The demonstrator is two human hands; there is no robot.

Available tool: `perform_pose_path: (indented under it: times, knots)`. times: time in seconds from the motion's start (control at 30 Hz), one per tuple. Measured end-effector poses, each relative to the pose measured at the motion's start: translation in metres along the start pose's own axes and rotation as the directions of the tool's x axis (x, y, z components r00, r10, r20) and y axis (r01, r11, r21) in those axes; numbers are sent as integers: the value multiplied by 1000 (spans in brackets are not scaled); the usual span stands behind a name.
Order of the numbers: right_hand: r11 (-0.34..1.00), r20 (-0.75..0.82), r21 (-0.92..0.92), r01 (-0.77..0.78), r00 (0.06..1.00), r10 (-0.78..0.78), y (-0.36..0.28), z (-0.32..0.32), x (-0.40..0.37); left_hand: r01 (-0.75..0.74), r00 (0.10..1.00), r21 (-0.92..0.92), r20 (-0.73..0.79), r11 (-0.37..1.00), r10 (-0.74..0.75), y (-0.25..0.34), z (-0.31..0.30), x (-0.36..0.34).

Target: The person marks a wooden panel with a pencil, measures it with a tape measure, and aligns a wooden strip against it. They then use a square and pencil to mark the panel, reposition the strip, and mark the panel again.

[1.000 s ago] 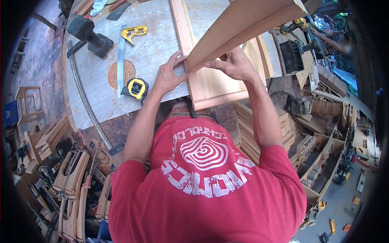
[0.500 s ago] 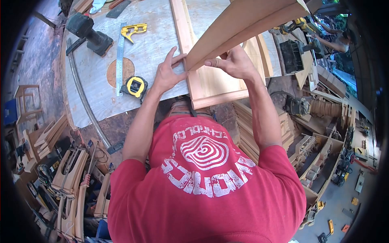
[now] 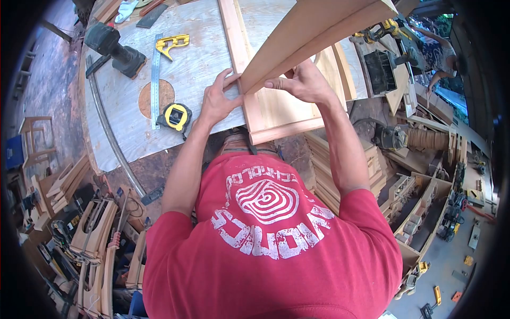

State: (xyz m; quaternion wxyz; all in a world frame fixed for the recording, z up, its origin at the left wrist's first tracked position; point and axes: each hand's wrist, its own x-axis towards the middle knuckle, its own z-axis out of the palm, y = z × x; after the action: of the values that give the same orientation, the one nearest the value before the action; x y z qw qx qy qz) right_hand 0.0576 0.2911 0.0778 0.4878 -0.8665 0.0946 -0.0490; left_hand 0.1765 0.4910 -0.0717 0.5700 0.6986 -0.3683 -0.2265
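A long wooden board (image 3: 313, 34) stands on edge and slants up to the right, its near end on the side rail of a wooden panel frame (image 3: 281, 114). My right hand (image 3: 308, 85) grips the board's lower edge from the right, thumb pointing left; some of its fingers are hidden behind the board. On the left, my left hand (image 3: 219, 101) has its fingers and thumb apart, with the tips touching the frame's side rail beside the board's end. The frame lies flat and overhangs the near table edge.
On the worktable (image 3: 196, 53) lie a tape measure (image 3: 176, 116), a combination square (image 3: 155, 80), a cordless drill (image 3: 114, 50) and a bar clamp (image 3: 109, 122). Stacked boards (image 3: 340, 165) stand below on the right. Another person (image 3: 438, 56) is at the far right.
My hands, the board and the frame keep nearly the same places, with a slight shift of the view. The other person at the far right has moved an arm downward.
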Motion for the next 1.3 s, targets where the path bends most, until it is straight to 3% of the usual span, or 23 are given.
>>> perform_pose_path:
  times: [0.07, 0.27, 0.37, 0.57, 0.9, 1.0, 1.07, 1.13, 1.23, 1.27, 1.3]
  knots:
    - [1000, -13, 10, 25, 1000, -25, 1, 1, 0, 21, 1000, -30, 4, 999, -21, 4, 0, 0]
    - [1000, 27, -9, -12, 1000, 12, -1, -1, 1, -226, 965, 168, -92, 959, 244, 31, 0, 3]
    - [1000, 44, 26, 1, 999, -2, 6, -1, 2, -212, 977, 257, 45, 943, 207, 32, -6, 19]
    - [999, 37, 46, 28, 999, -29, 9, -1, 3, -207, 977, 441, 136, 873, 163, 28, -8, 29]
    - [1000, 54, -27, -7, 999, 8, -5, -6, 2, -206, 977, 477, 142, 854, 156, 25, -2, 28]
    - [975, -29, -82, 206, 978, -209, 6, -2, 4, -190, 980, 469, 143, 863, 138, 29, -3, 26]
    - [995, -88, -70, 75, 993, -81, -6, -15, -10, -161, 984, 482, 147, 861, 102, 32, -3, 28]
    - [999, -190, 11, 48, 981, -45, -15, -24, -24, -166, 982, 506, 161, 846, 97, 32, -5, 28]
    - [845, -434, 504, 178, 898, 69, 19, -24, -46, -174, 982, 505, 157, 845, 109, 26, -6, 27]
    - [906, -564, 348, 243, 826, -5, 29, -18, -46, -182, 981, 496, 153, 849, 121, 25, -6, 28]
    - [948, -581, 270, 166, 813, 23, 38, -9, -48, -178, 981, 491, 152, 853, 117, 26, -6, 31]
